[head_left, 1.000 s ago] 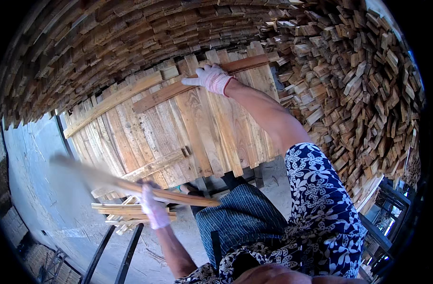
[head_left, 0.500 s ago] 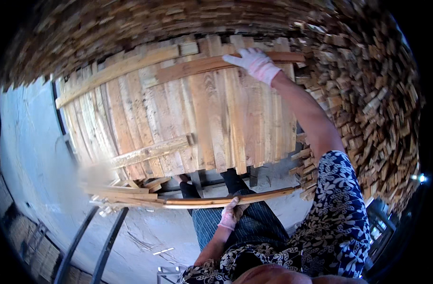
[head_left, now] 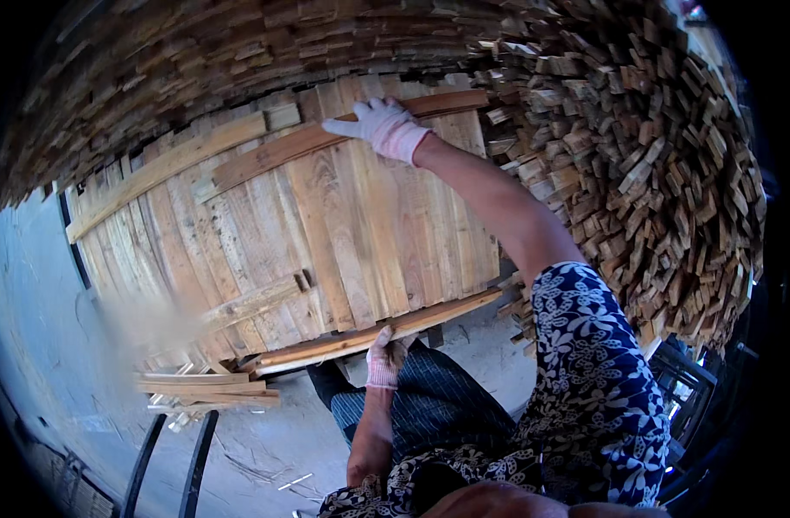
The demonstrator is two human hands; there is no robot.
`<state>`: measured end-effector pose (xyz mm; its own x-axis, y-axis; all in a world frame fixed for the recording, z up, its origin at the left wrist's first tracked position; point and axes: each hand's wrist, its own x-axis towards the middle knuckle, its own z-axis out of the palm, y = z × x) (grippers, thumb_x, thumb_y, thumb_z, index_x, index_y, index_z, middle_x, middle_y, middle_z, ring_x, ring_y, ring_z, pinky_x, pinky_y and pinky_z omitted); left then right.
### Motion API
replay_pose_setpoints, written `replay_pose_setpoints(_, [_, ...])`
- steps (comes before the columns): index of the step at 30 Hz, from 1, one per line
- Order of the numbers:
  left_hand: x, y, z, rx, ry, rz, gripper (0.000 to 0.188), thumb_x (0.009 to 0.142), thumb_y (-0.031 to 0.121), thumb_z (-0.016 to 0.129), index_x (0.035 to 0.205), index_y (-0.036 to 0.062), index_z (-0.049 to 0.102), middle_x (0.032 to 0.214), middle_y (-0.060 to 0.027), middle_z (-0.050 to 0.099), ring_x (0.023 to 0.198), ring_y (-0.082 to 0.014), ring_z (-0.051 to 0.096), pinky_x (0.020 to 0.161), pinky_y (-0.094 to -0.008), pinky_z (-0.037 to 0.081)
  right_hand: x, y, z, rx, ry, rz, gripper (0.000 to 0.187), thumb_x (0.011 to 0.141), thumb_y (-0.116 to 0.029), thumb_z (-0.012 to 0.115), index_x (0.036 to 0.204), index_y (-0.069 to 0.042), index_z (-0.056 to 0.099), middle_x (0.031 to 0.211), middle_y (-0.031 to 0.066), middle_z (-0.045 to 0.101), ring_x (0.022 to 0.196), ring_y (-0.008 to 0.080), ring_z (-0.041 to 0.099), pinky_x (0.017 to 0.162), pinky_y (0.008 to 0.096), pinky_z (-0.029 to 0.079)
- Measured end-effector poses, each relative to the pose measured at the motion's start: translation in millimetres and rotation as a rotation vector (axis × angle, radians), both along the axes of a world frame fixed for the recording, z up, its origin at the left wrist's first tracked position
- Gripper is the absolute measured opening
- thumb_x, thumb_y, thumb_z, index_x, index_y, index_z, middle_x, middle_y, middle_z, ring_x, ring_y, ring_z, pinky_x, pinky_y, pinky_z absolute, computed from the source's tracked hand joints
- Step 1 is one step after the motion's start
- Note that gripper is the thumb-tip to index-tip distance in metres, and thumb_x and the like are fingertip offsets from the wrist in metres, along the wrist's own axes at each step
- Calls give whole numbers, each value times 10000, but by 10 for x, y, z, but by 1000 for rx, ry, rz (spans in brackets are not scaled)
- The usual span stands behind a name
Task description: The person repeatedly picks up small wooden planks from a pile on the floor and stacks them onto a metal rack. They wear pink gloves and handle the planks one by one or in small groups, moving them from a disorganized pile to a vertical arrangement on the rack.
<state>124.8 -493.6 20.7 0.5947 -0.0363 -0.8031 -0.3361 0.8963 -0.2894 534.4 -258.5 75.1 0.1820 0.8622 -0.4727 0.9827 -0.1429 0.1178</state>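
My left hand [head_left: 384, 361], in a pale glove with a pink cuff, is closed around a long narrow wooden board [head_left: 447, 312] along the near edge of the plank surface; whether this is one strip or two stacked is hard to tell. At the far side, my gloved right hand [head_left: 382, 129] rests on a reddish-brown board [head_left: 269, 154], its thumb stretched left and fingers apart. That board lies across a row of light planks [head_left: 352, 216] set side by side. A paler board [head_left: 170, 175] lies to its left, beside a short block [head_left: 282, 116].
Stacked wood pieces [head_left: 637, 173] rise on the right, with another wall of stacked wood [head_left: 239, 52] at the back. A short board [head_left: 261, 298] lies on the planks at near left. Loose strips [head_left: 205, 388] are piled above dark metal bars [head_left: 198, 462].
The board in my left hand has moved away from my body, up to the planks' near edge. My right hand stays on the reddish-brown board while the whole view shifts.
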Motion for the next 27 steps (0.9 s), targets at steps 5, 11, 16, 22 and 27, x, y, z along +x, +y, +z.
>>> replay_pose_setpoints(5, [-572, -760, -88, -64, 85, -42, 390, 853, 129, 751, 1178, -33, 610, 1219, -204, 630, 1186, -423, 599, 1048, -630, 485, -3, -58, 42, -26, 34, -41, 791, 959, -73, 487, 1577, -490, 225, 1367, 204, 507, 1247, 410, 526, 1054, 557, 394])
replay_pose_setpoints(11, [103, -238, -277, 163, -87, -74, 475, 845, 120, 772, 1251, -35, 578, 1240, -169, 633, 1211, -390, 593, 1050, -616, 486, -36, -11, -11, 53, 52, -23, 793, 963, -24, 443, 1573, -490, 241, 1398, 193, 504, 1277, 416, 514, 1072, 567, 391])
replay_pose_setpoints(16, [312, -152, -129, -15, -82, 128, 560, 850, 83, 764, 1340, -21, 513, 1275, -152, 627, 1246, -389, 577, 1064, -624, 476, 40, -190, 46, 152, 6, 22, 820, 905, -17, 539, 1577, -416, 292, 1511, 195, 426, 1395, 437, 411, 1129, 618, 331])
replay_pose_setpoints(22, [-35, -512, -34, -32, 7, 134, 316, 875, 111, 750, 1114, -23, 593, 1213, -196, 615, 1177, -408, 606, 1054, -636, 483, -131, -1679, 293, 191, 90, -222, 662, 932, -274, 622, 1548, -273, 378, 1410, 186, 476, 1292, 397, 475, 1069, 518, 417])
replay_pose_setpoints(27, [490, -257, -53, -36, -49, 143, 434, 825, 116, 786, 1176, -33, 580, 1258, -217, 599, 1194, -413, 594, 1049, -636, 483, -346, -2740, -86, 43, -73, -567, 678, 919, -277, 634, 1544, -195, 383, 1363, 255, 473, 1253, 441, 466, 1053, 533, 412])
